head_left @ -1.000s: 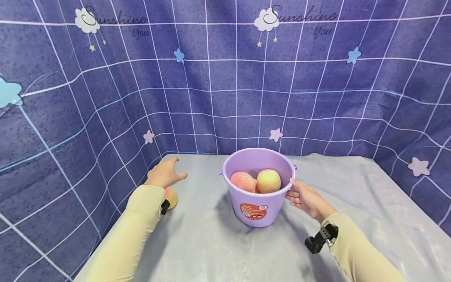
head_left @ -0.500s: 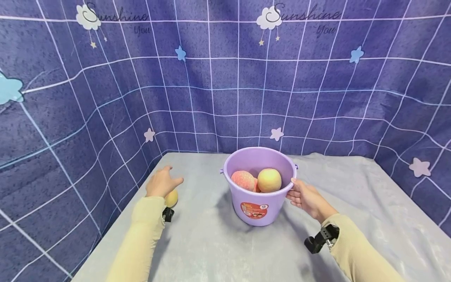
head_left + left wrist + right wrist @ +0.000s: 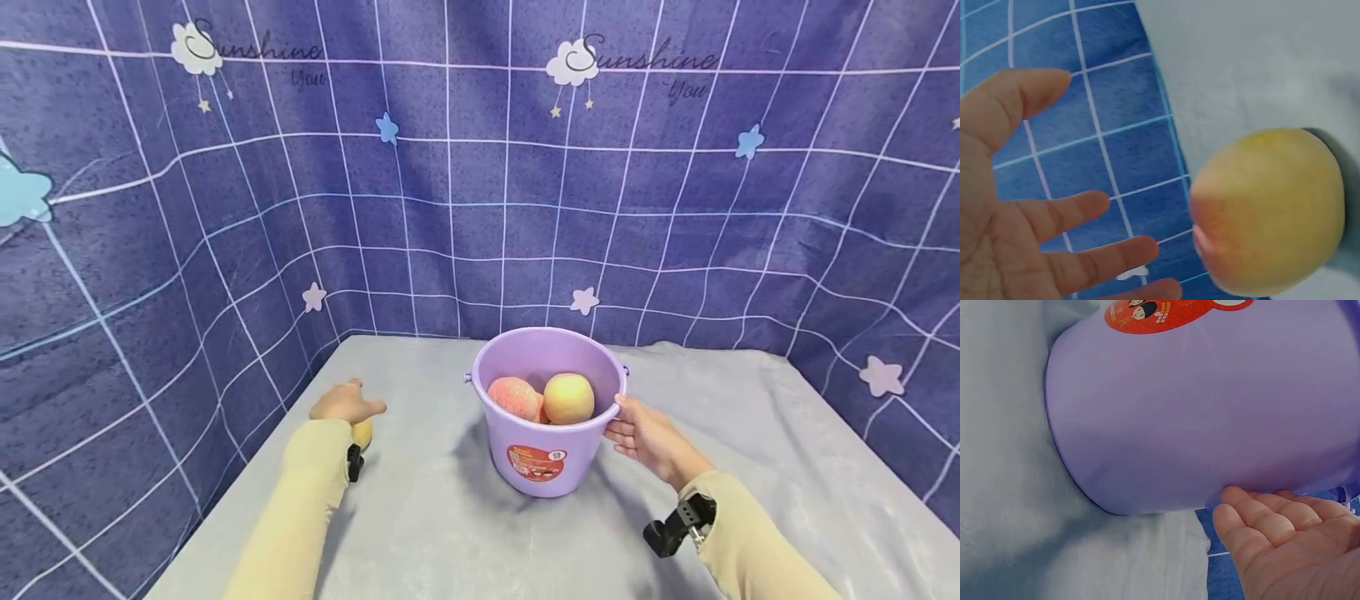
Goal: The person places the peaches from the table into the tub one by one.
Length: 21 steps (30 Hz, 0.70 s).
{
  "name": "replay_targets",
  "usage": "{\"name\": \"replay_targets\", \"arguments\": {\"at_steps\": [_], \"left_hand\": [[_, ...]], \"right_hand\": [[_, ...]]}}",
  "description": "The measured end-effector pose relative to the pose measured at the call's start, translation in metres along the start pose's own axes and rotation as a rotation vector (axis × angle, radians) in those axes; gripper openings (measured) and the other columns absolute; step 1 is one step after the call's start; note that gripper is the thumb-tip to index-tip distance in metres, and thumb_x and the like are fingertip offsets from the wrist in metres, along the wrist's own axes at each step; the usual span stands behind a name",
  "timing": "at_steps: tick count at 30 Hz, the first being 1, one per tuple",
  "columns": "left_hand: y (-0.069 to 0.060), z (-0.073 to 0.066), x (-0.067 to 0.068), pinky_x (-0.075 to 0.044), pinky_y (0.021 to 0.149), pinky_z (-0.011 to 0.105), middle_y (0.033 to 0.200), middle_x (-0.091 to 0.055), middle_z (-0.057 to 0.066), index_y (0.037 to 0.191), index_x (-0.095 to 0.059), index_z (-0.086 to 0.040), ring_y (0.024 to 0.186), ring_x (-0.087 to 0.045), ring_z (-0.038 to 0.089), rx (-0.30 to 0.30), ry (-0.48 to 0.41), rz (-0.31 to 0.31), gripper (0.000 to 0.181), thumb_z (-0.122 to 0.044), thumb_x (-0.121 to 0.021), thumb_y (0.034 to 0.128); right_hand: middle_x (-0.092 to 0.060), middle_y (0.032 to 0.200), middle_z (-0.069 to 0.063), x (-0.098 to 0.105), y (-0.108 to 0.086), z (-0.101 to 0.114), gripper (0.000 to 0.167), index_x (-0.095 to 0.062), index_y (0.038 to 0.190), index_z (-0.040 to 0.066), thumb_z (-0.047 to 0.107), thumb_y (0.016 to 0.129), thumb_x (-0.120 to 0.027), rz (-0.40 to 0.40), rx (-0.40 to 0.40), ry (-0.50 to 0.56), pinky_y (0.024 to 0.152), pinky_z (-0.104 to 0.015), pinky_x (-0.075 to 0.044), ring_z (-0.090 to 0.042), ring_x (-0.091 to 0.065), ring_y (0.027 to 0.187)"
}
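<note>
My left hand [image 3: 345,403] hovers at the left of the table, fingers spread and holding nothing. A yellow peach with a red blush [image 3: 1269,212] lies on the table just past its fingertips; in the head view the hand and wrist partly cover this peach [image 3: 362,434]. A purple bucket [image 3: 542,467] stands upright near the middle. Inside are a pinkish-red peach [image 3: 513,397], a yellow peach [image 3: 568,398] and a reddish fruit mostly hidden between them. My right hand [image 3: 651,437] grips the bucket's right rim, its fingers [image 3: 1272,528] against the outer wall.
A grey cloth [image 3: 420,533] covers the table. Blue grid-patterned curtains [image 3: 480,167] rise along its back, left and right sides. A black wrist camera [image 3: 678,523] sticks out from my right sleeve.
My left hand has shifted slightly down and left, over the loose peach, which shows less now. The right hand stays at the bucket's rim. The head view tilts slightly upward.
</note>
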State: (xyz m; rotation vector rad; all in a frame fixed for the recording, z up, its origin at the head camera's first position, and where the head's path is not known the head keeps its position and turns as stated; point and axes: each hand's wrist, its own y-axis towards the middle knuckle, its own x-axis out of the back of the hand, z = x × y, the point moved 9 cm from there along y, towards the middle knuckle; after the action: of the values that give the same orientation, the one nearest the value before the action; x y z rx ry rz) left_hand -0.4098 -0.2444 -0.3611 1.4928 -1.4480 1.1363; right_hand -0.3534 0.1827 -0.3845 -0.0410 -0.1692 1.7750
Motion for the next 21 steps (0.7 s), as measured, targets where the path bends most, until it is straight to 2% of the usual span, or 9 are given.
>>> {"name": "replay_targets", "arguments": {"at_steps": [5,9,12,17,21], "left_hand": [[0.016,0.007,-0.011,-0.035,0.102,0.055,0.139,-0.038,0.034,0.137,-0.034,0.015,0.127,-0.037,0.05,-0.044,-0.048,0.085,0.08,-0.04,-0.057,0.0848],[0.023,0.013,-0.014,-0.036,0.102,0.052,0.137,-0.04,0.035,0.135,-0.036,0.017,0.125,-0.04,0.049,-0.049,-0.064,0.109,0.079,-0.04,-0.057,0.0841],[0.023,0.013,-0.013,-0.039,0.099,0.05,0.13,-0.046,0.036,0.131,-0.039,0.019,0.119,-0.046,0.047,-0.052,-0.058,0.115,0.076,-0.038,-0.058,0.0841],[0.018,0.019,-0.016,-0.036,0.101,0.052,0.133,-0.041,0.038,0.132,-0.037,0.019,0.122,-0.042,0.05,-0.002,-0.054,0.14,0.075,-0.036,-0.058,0.0856],[0.016,0.026,-0.02,-0.038,0.099,0.051,0.132,-0.042,0.038,0.132,-0.038,0.018,0.119,-0.045,0.048,0.01,-0.038,0.115,0.073,-0.031,-0.059,0.0819]], "right_hand": [[-0.027,0.14,-0.039,0.001,-0.001,0.0,0.074,-0.017,0.14,-0.021,0.041,0.102,-0.027,-0.001,-0.002,-0.008,0.106,-0.051,-0.031,-0.046,-0.034,0.13],[-0.026,0.14,-0.039,0.003,-0.001,0.001,0.074,-0.017,0.14,-0.021,0.042,0.102,-0.027,-0.008,-0.001,-0.004,0.107,-0.052,-0.029,-0.046,-0.033,0.131],[-0.027,0.14,-0.039,0.003,-0.002,0.002,0.074,-0.017,0.141,-0.021,0.041,0.102,-0.028,-0.013,-0.003,0.006,0.107,-0.052,-0.029,-0.046,-0.033,0.131],[-0.027,0.14,-0.039,0.003,-0.001,0.001,0.074,-0.017,0.14,-0.022,0.04,0.101,-0.03,-0.019,-0.004,0.018,0.107,-0.053,-0.029,-0.047,-0.033,0.13],[-0.027,0.139,-0.04,0.002,0.0,0.001,0.073,-0.017,0.14,-0.022,0.038,0.101,-0.03,-0.019,-0.001,0.016,0.106,-0.053,-0.03,-0.047,-0.034,0.13]]}}
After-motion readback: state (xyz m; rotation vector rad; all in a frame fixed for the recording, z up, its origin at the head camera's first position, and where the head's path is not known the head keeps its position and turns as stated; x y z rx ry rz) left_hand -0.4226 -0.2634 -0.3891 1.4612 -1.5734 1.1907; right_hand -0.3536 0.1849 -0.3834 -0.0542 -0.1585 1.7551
